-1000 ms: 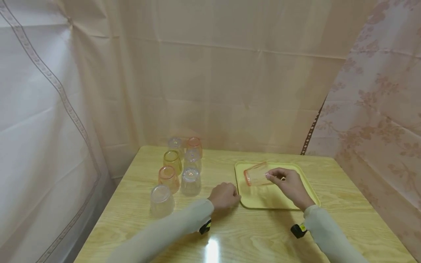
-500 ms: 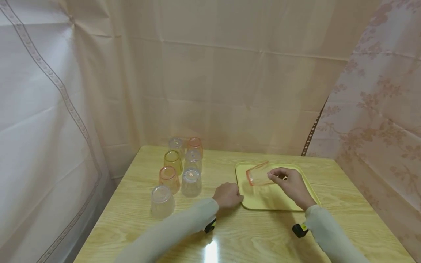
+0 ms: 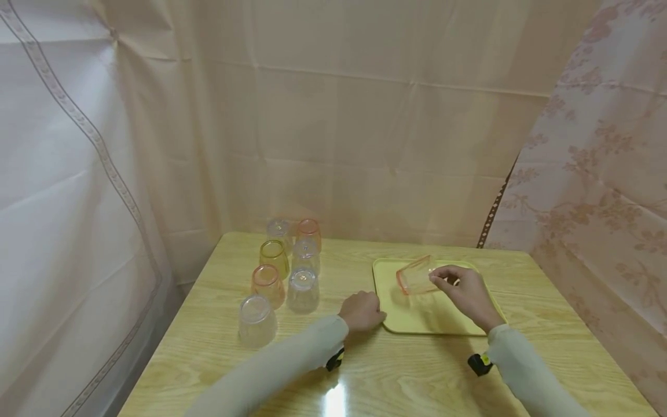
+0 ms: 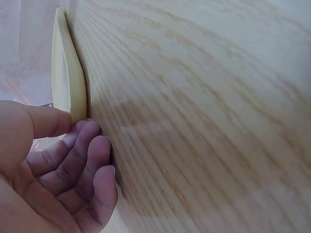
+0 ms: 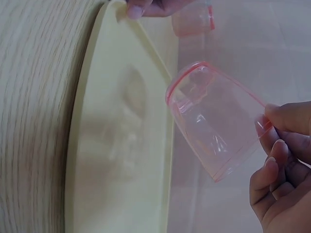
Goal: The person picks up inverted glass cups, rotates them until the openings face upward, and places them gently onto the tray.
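Note:
In the head view my right hand (image 3: 467, 295) holds a clear, pink-tinted plastic cup (image 3: 417, 277) above the yellow tray (image 3: 411, 321). The right wrist view shows thumb and finger pinching the wider end of the cup (image 5: 214, 121), which lies tilted on its side. Its narrower, pink-ringed end points away from the hand, toward the left. My left hand (image 3: 361, 311) rests at the tray's near left corner. Seen from the left wrist, the thumb and index finger pinch the rim of the tray (image 4: 77, 94), other fingers curled beside it on the table.
On the left of the wooden table (image 3: 396, 376), several upside-down cups stand in two rows, among them a yellow cup (image 3: 274, 258), a pink cup (image 3: 268, 285) and a clear cup (image 3: 257, 321). A beige curtain (image 3: 365, 145) hangs behind the table.
The right hand and its cup have shifted slightly right over the tray. My left hand moved slightly right at first, then stayed at the tray corner.

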Motion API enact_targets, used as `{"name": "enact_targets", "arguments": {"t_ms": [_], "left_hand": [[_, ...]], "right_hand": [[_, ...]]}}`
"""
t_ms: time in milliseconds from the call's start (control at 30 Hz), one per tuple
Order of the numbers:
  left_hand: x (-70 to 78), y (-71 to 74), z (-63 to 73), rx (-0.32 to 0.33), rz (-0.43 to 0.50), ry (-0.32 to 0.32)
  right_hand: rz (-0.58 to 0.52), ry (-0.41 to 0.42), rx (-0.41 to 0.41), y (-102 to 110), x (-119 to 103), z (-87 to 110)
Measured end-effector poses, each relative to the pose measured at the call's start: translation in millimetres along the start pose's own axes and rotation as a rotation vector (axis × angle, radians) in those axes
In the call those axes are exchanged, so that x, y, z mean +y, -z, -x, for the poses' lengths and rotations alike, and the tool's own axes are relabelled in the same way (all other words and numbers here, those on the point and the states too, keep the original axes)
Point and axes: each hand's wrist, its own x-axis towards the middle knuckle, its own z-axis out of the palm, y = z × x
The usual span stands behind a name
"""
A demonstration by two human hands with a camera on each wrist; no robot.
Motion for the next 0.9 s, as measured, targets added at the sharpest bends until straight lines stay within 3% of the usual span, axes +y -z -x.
{"name": "enact_targets", "arguments": {"t_ms": [333,900], "left_hand": [[1.1,1.6,1.6,-0.011,0.028,0.02],[1.0,3.0,4.9,-0.001,0.004,-0.008]], "right_hand": [[0.156,0.112,0.064,5,9,-5.9],[0.27,0.17,0.101,14,29,-9.3]]}}
